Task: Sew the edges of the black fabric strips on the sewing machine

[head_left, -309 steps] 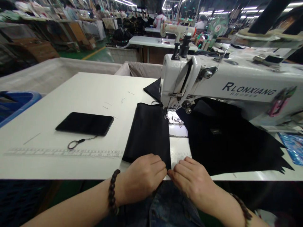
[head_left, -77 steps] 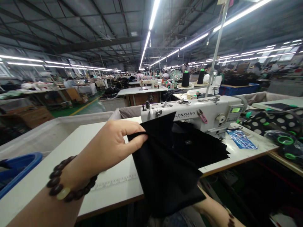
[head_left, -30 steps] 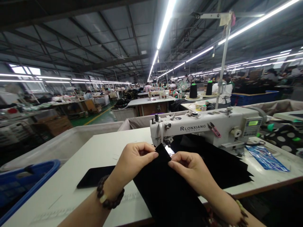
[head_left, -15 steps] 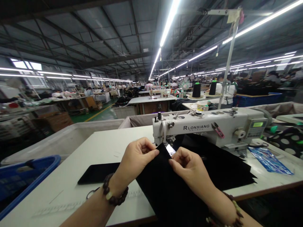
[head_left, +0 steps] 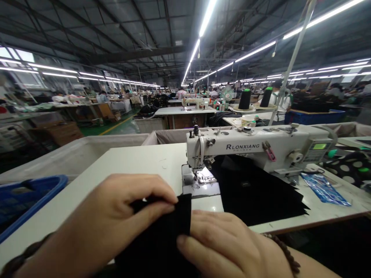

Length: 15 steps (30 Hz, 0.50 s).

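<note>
A piece of black fabric (head_left: 162,239) hangs between my hands in front of the sewing machine (head_left: 243,148). My left hand (head_left: 124,212) pinches its top edge between thumb and fingers. On the right edge my right hand (head_left: 223,243) grips it, thumb in front and fingers behind. The fabric's top corner lies just short of the lit needle plate (head_left: 203,183), apart from the presser foot. A stack of black fabric pieces (head_left: 261,193) rests on the table beneath the machine's arm. The fabric's lower part runs out of view.
The white table (head_left: 139,162) carries a blue plastic packet (head_left: 324,189) at right. Pink thread snips (head_left: 269,151) hang on the machine. A blue basket (head_left: 55,189) stands at left, with a pale cloth-lined bin (head_left: 95,144) behind. Black thread cones (head_left: 245,99) and other workstations lie beyond.
Both hands have come back from the needle area toward me, lower in view, bringing the black fabric along. The needle plate is now uncovered. My left hand now blocks the dark flat object on the table.
</note>
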Available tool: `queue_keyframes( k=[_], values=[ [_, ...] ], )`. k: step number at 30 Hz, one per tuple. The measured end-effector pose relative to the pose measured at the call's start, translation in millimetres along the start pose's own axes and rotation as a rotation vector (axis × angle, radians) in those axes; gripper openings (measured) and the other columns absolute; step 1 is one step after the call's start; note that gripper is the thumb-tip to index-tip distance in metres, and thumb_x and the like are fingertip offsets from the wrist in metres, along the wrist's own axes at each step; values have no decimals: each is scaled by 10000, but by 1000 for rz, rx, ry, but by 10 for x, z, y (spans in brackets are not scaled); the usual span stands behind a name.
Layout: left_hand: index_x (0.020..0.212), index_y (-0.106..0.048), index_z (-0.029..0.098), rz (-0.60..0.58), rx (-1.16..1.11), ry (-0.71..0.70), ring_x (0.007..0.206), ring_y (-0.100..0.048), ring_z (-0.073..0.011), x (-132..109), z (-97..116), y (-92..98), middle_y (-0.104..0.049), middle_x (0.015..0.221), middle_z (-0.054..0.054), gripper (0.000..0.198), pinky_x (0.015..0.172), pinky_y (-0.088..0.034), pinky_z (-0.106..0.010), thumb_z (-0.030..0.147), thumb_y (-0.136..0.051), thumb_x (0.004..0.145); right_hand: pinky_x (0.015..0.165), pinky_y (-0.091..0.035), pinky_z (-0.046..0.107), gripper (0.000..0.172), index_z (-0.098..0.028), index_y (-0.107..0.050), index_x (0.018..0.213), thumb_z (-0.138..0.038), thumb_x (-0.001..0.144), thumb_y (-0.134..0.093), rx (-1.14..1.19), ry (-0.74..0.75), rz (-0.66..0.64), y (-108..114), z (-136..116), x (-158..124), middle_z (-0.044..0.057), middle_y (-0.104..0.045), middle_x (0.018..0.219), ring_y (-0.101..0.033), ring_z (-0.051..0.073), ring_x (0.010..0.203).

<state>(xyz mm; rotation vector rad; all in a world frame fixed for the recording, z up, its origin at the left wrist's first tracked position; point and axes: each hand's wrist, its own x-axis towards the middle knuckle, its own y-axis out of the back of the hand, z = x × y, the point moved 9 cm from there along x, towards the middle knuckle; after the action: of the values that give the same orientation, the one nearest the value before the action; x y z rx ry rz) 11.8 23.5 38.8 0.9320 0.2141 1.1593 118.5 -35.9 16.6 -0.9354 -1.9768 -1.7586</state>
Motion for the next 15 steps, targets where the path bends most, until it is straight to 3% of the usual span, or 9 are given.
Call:
queue_keyframes(
  k=[2,4,6,8,11,15],
  values=[
    [731,-675,223,-90,-10,28,645,-622,-134,221,-312,-335,-681,700,40,123,625,-473,-199,163,-568,725,618,-509,289,325,-78,-597,973,-107,901,-281,-107,-24,39,-245,279,-166,114,-623,704,-588,189,682],
    [757,-676,185,-128,-14,85,683,-631,-142,437,-737,-705,-691,739,18,143,661,-475,-212,138,-545,724,552,-483,264,316,-96,-583,995,-103,892,-284,-183,-176,-28,-580,721,-382,106,-613,744,-571,164,625],
    [775,-674,161,-124,23,123,685,-636,-147,614,-1144,-1035,-695,745,-2,153,661,-482,-223,139,-529,731,540,-450,227,250,-128,-594,964,-92,864,-368,-254,-333,-208,-928,1161,-598,80,-612,768,-567,140,613],
    [789,-676,154,-136,47,130,712,-640,-155,752,-1446,-1315,-699,775,-14,164,681,-483,-236,123,-526,728,523,-416,212,209,-145,-613,914,-77,832,-434,-297,-421,-352,-1137,1489,-741,60,-613,750,-566,133,603],
    [791,-684,160,-176,88,103,744,-637,-162,917,-1677,-1577,-698,790,-19,179,713,-475,-244,93,-533,722,493,-371,226,189,-135,-638,800,-68,812,-462,-303,-441,-427,-1215,1765,-779,60,-611,677,-559,148,575],
    [789,-697,157,-215,167,55,793,-621,-190,1034,-1741,-1666,-684,818,-47,170,768,-460,-276,117,-536,752,535,-368,230,181,-138,-649,827,-119,836,-469,-260,-450,-446,-1216,1932,-803,58,-635,714,-577,146,624]
  ],
)
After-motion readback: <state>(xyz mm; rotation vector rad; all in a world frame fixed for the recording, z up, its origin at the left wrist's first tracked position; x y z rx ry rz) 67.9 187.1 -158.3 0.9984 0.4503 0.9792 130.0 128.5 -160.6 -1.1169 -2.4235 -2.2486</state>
